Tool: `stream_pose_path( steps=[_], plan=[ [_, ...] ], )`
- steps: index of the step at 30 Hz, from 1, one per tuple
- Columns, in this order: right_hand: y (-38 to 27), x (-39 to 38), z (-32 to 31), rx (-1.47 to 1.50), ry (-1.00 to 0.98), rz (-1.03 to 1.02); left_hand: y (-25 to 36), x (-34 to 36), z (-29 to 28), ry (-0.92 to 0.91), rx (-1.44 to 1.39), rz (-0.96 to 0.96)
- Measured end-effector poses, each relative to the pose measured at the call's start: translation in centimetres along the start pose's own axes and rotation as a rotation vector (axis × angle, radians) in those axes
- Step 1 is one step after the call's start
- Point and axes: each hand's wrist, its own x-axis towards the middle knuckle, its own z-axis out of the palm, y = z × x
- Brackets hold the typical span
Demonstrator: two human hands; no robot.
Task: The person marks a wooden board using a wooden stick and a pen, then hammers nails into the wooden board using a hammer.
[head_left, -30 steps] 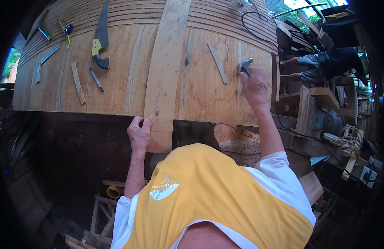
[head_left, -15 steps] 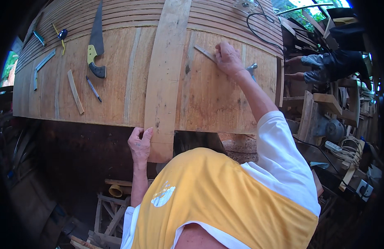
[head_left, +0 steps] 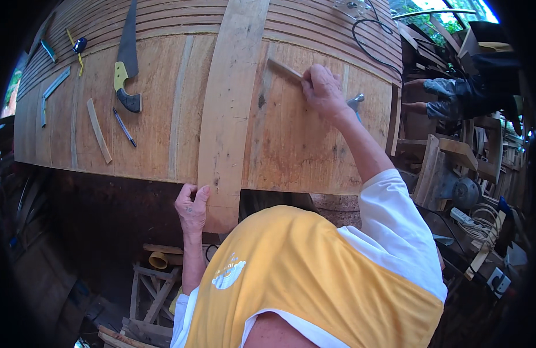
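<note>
A long pale wooden board [head_left: 230, 110] lies across the workbench [head_left: 146, 139], its near end overhanging the front edge. At that end my left hand [head_left: 191, 210] pinches the board's left edge, thumb and curled fingers closed on it. Over the bench to the right, my right hand [head_left: 327, 93] is closed round a thin flat wooden strip [head_left: 285, 68]. The strip's free end points left, close to the board's right edge. Just right of my right wrist lies a hammer [head_left: 356, 102], its handle partly hidden by my forearm.
On the bench's left lie a handsaw [head_left: 127, 64], a pen [head_left: 124, 127], a curved wooden strip [head_left: 99, 130], a bevel gauge [head_left: 54, 87] and a tape measure [head_left: 80, 45]. A black cable [head_left: 360, 40] trails at the far right. Another person's legs [head_left: 439, 98] show beyond stacked wood.
The view has shifted slightly. My right hand, still holding the strip, has turned a little and sits slightly farther right and lower. My left hand keeps its hold on the board's end.
</note>
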Motion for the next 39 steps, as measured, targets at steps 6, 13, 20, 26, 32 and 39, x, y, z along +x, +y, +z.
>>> stream_pose_path(
  steps=[6, 13, 20, 26, 32, 39],
  plan=[
    [4.7, 6.6, 0.3, -0.065, 0.152, -0.231, 0.4, 0.2, 0.2, 0.004, 0.014, -0.02],
    [4.9, 9.5, -0.1, 0.012, 0.026, -0.446, 0.6, 0.1, 0.1, 0.003, -0.005, -0.053],
    [4.7, 9.9, -0.5, -0.061, -0.055, -0.449, 1.1, 0.1, 0.0, -0.014, -0.005, -0.08],
    [4.3, 10.1, 0.3, 0.026, 0.013, -0.503, 0.6, 0.1, 0.0, -0.008, -0.019, -0.055],
    [4.3, 9.9, 1.1, -0.001, 0.052, -0.426, 0.3, 0.3, -0.1, -0.012, 0.007, -0.049],
    [4.1, 9.8, 1.7, -0.046, 0.071, -0.362, 0.4, 0.3, 0.0, -0.002, 0.021, -0.034]
  ],
)
